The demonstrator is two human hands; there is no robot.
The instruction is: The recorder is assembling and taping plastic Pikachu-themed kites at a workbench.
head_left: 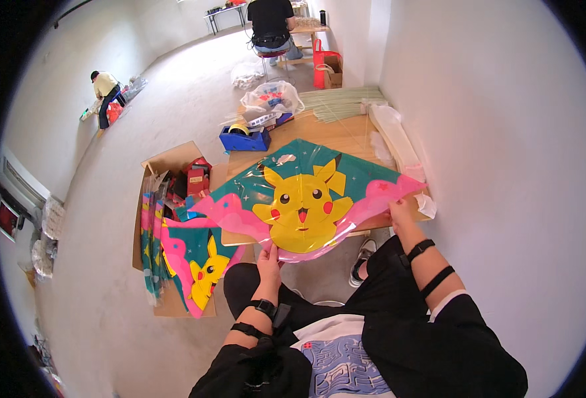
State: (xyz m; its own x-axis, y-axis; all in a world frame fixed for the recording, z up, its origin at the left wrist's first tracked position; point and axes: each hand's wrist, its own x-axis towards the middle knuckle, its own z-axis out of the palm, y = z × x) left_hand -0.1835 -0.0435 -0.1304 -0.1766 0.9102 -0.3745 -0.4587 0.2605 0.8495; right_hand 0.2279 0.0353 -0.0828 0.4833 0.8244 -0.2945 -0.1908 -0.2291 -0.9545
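Note:
A glossy kite (pixel 366 159) is spread over the front of the wooden table, green at the top and pink along the lower edge, with a big yellow cartoon creature in its middle. My left hand (pixel 268 256) is closed on its lower edge, left of centre, with the thumb on top. Farther right, my right hand (pixel 399 208) pinches the pink edge near the right corner. The fingers under the sheet are hidden. A second kite (pixel 203 265) of the same pattern hangs over the cardboard box at the left.
On the wooden table (pixel 352 132) are a blue tape dispenser (pixel 245 139), a plastic bag (pixel 271 98) and a bundle of thin pale sticks (pixel 339 103). The cardboard box (pixel 137 232) holds folded kites. A wall (pixel 492 146) stands close on the right. Two people sit farther off.

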